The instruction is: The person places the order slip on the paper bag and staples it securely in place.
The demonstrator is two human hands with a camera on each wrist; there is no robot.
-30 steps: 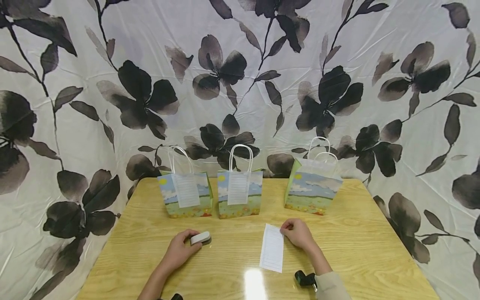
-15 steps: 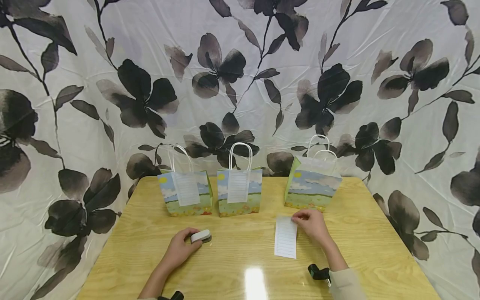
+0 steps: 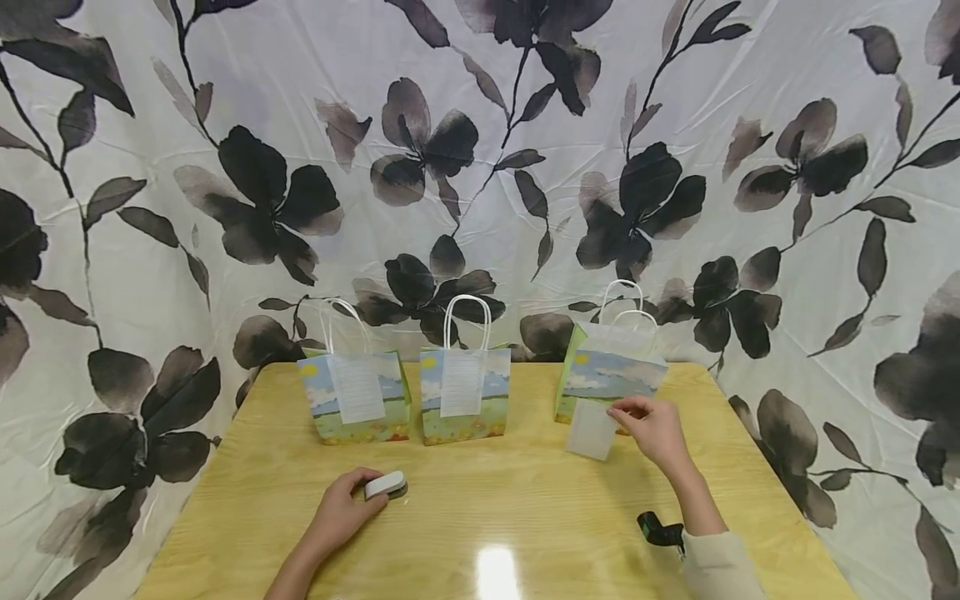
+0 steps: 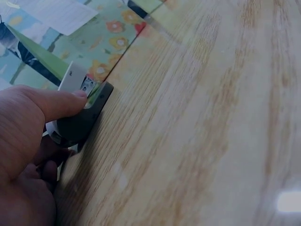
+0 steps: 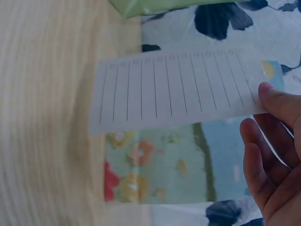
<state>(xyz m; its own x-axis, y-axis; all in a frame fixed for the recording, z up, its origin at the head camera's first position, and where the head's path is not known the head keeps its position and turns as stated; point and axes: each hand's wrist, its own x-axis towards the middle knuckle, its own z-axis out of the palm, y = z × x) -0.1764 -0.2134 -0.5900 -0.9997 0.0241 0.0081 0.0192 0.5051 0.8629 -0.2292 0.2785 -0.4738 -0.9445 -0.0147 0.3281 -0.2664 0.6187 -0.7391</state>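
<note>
My left hand (image 3: 341, 512) holds a small white-and-dark stapler (image 3: 386, 483) at the tabletop; in the left wrist view the thumb lies along the side of this stapler (image 4: 80, 125). Between thumb and fingertips, my right hand (image 3: 658, 433) pinches a lined paper slip (image 3: 591, 429) by its top end. The slip hangs in front of the right-hand paper gift bag (image 3: 611, 375), covering part of its lower front. Seen from the right wrist, the ruled side of the slip (image 5: 174, 92) shows, with the bag's flower print behind it.
Two matching gift bags, one at the left (image 3: 393, 417) and one in the middle (image 3: 465, 429), stand along the back of the wooden table (image 3: 450, 542). Each has a lined slip on its front and white handles. A floral cloth (image 3: 300, 83) hangs behind them.
My right hand has moved right and away from me, bringing the slip from the middle of the table up to the right-hand bag. The left hand keeps holding the stapler in nearly the same place.
</note>
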